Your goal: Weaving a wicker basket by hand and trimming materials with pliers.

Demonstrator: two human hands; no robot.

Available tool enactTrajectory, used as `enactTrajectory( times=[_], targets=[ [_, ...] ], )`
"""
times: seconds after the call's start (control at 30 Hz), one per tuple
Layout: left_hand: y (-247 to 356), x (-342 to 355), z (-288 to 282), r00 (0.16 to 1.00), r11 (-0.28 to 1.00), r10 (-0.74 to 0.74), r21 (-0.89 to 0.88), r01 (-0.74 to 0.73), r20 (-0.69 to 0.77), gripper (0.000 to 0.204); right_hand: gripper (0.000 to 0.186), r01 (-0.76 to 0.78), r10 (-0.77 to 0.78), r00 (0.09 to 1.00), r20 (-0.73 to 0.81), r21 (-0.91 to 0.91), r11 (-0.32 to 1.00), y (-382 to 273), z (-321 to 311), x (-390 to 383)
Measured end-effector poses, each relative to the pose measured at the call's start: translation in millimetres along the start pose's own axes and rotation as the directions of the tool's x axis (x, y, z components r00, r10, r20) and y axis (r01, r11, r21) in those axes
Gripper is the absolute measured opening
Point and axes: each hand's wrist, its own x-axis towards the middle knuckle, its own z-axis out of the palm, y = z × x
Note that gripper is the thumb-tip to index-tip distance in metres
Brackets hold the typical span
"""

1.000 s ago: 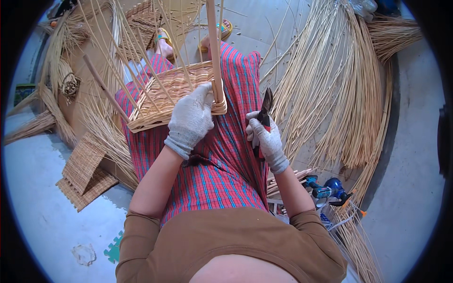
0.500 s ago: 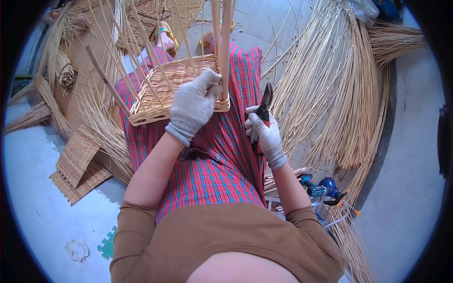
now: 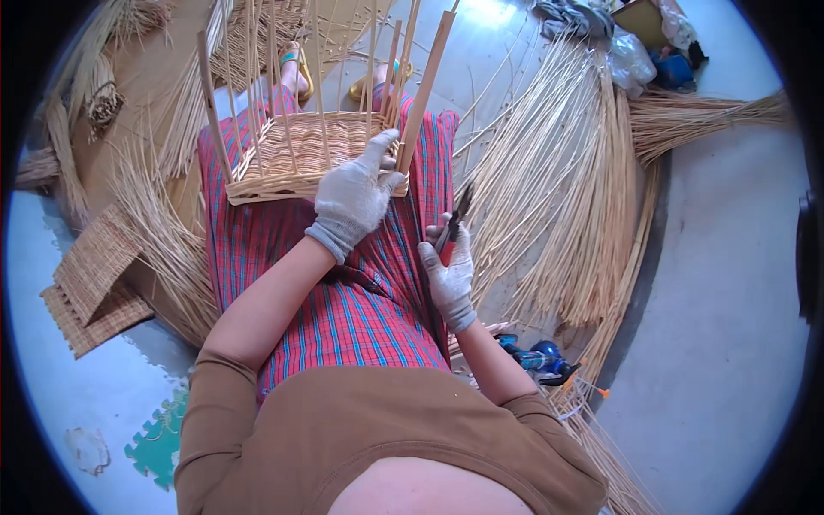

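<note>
A half-woven wicker basket point(image 3: 273, 186) rests on my lap, its flat base woven and its long upright stakes standing bare. Thicker wooden posts point(image 3: 427, 90) rise at its near corners. My left hand point(image 3: 354, 199), in a whitish knit glove, grips the basket's near right corner beside the post, thumb and fingers closed around the edge. To the right, at my thigh, my right hand point(image 3: 451, 273) wears a similar glove and holds red-handled pruning shears point(image 3: 448, 249). Their dark jaws point up and away; fingers partly hide the handles.
A large spread of loose wicker rods point(image 3: 558, 197) lies on the floor at the right. Power tools point(image 3: 541, 356) sit by my right forearm. At the left are woven mats point(image 3: 103, 266), more rods point(image 3: 159, 232) and a green foam mat piece point(image 3: 159, 442).
The view has shifted, moving the surroundings leftward. The basket has turned slightly, its right post now leaning right. My right hand has turned and lowered with the shears; the left keeps its grip.
</note>
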Motion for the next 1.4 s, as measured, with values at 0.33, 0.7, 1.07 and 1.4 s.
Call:
enactTrajectory(
  times=[0.33,0.7,1.07,1.4],
  targets=[
    [-5,30,0,0.999,0.995,-0.011,-0.103,0.014,0.032,0.025,0.055,-0.004,0.199,0.943,0.266,-0.589,0.808,-100,-36,33],
    [-13,15,9,0.999,0.999,-0.006,-0.048,0.003,-0.054,0.022,0.055,0.326,0.26,0.865,0.429,-0.875,0.359,-204,0,88],
    [-18,14,9,1.0,0.991,-0.011,-0.137,0.009,-0.018,0.023,0.039,-0.088,0.505,0.819,0.272,-0.81,0.58,-223,23,87],
    [-20,15,9,1.0,0.996,0.003,-0.095,-0.006,-0.024,0.022,0.054,0.05,0.484,0.81,0.331,-0.862,0.505,-233,32,91]
  ],
)
